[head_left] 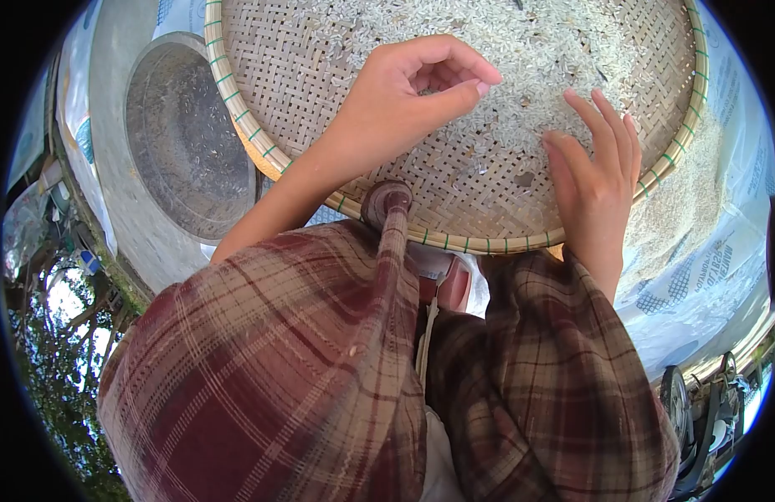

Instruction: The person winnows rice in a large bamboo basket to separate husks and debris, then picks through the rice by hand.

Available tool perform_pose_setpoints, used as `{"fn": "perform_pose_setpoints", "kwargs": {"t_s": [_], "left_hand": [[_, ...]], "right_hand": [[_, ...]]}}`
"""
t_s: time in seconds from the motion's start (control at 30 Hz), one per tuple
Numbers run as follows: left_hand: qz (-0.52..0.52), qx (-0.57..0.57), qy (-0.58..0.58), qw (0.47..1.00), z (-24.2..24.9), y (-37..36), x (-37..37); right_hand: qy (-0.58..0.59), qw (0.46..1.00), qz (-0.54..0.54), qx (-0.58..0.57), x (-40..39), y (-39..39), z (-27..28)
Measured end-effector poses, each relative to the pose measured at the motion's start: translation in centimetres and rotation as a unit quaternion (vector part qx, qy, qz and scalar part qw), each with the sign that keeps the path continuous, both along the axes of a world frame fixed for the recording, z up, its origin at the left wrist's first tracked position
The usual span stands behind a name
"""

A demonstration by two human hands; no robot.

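A round woven bamboo tray (pixel 295 79) with a green-stitched rim lies in front of me. White rice grains (pixel 521 63) are spread over its far and middle part, with a few dark bits among them. Above the grains, my left hand (pixel 421 84) is closed, thumb and index fingertip pinched together; anything between them is too small to name. My right hand (pixel 595 167) is over the tray's right side near the grains, its fingers apart and nothing in it.
A round grey basin (pixel 191 142) with scattered grains stands left of the tray. Printed plastic sacking (pixel 697 276) and more pale grains (pixel 676 205) lie at the right. Dark machinery (pixel 705 427) is at the lower right, foliage (pixel 57 368) at the lower left.
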State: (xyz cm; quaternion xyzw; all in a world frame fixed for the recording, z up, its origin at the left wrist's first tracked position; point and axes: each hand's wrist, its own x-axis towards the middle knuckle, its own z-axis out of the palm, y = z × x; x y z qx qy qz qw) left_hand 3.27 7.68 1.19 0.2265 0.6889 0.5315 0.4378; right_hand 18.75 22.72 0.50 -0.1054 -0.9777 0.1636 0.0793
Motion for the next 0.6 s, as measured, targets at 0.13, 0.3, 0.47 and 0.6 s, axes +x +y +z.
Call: {"fn": "perform_pose_setpoints", "kwargs": {"t_s": [0.13, 0.3, 0.47, 0.6], "left_hand": [[-0.001, 0.0, 0.005, 1.0, 0.04, 0.04, 0.0], [-0.004, -0.009, 0.009, 1.0, 0.02, 0.13, 0.17], [-0.008, -0.007, 0.013, 1.0, -0.04, 0.08, 0.23], [-0.03, 0.008, 0.063, 0.998, -0.37, 0.15, 0.74]], "right_hand": [[0.002, 1.0, 0.014, -0.001, -0.05, 0.01, 0.04], [-0.009, 0.999, 0.014, -0.035, -0.36, 0.18, 0.07], [0.004, 0.999, 0.022, -0.05, -0.79, 0.38, 0.07], [0.007, 0.998, 0.023, -0.057, -0.73, 0.52, 0.09]]}}
